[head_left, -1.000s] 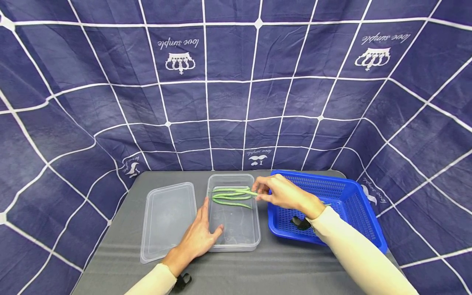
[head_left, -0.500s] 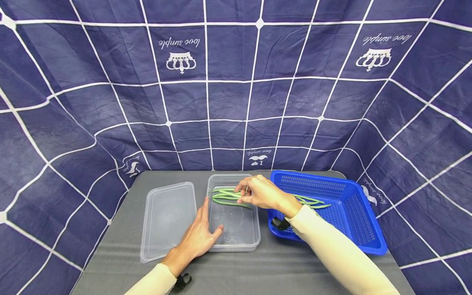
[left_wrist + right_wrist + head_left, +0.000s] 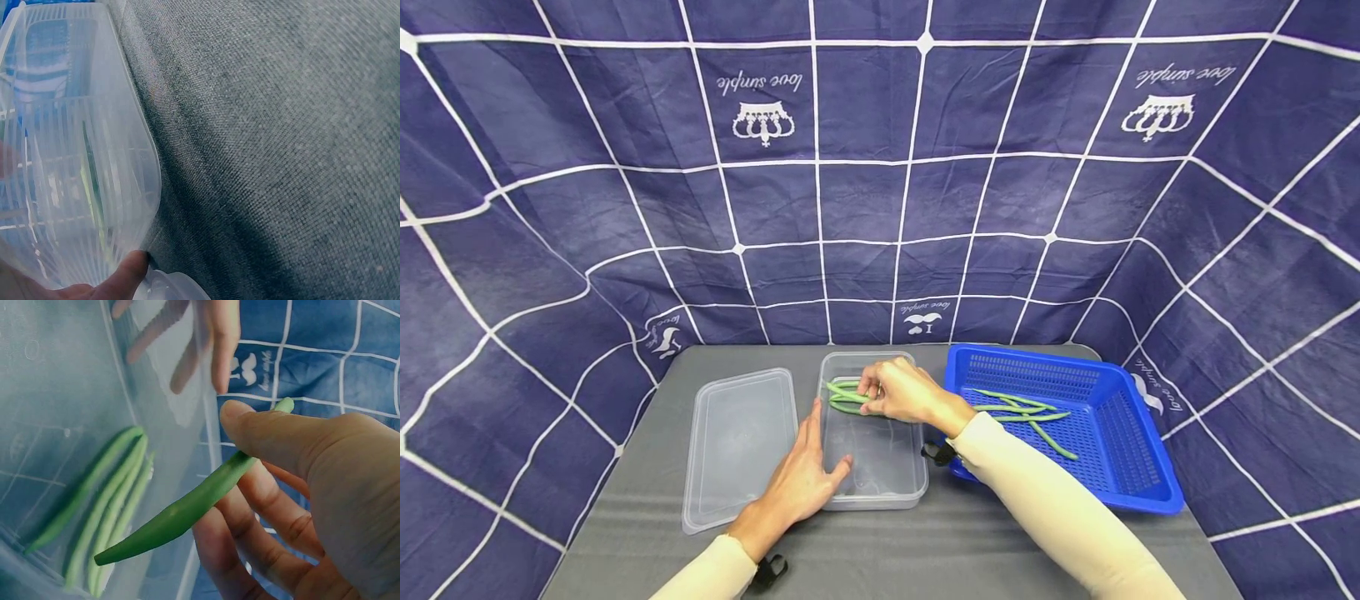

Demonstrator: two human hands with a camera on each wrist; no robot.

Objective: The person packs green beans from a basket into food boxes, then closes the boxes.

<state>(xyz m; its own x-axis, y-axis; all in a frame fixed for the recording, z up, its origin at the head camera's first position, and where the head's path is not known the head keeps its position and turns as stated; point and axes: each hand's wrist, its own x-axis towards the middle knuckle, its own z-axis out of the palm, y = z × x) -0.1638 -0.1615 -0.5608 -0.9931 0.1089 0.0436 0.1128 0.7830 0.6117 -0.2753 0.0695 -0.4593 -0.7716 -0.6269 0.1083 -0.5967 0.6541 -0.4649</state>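
Observation:
Between the thumb and fingers of my right hand (image 3: 898, 390) is a green bean (image 3: 181, 512), pinched above the far part of a clear plastic container (image 3: 876, 467). Several other green beans (image 3: 109, 500) lie side by side on the container's floor. My left hand (image 3: 801, 479) rests along the container's left wall with its fingers straight, and the thumb reaches over the near left part. In the left wrist view one fingertip (image 3: 130, 270) shows by the container's wall. My right hand hides part of the beans in the head view.
A blue plastic basket (image 3: 1123, 450) stands to the right, with several green beans (image 3: 1026, 410) on its floor. A clear lid (image 3: 741, 450) lies flat on the grey tabletop (image 3: 880, 550) to the left. Dark blue checked cloth (image 3: 865, 200) hangs behind and at both sides.
My right hand has carried the green bean leftward from beside the basket to over the container. More beans in the basket have come into sight. My left hand has stayed in place.

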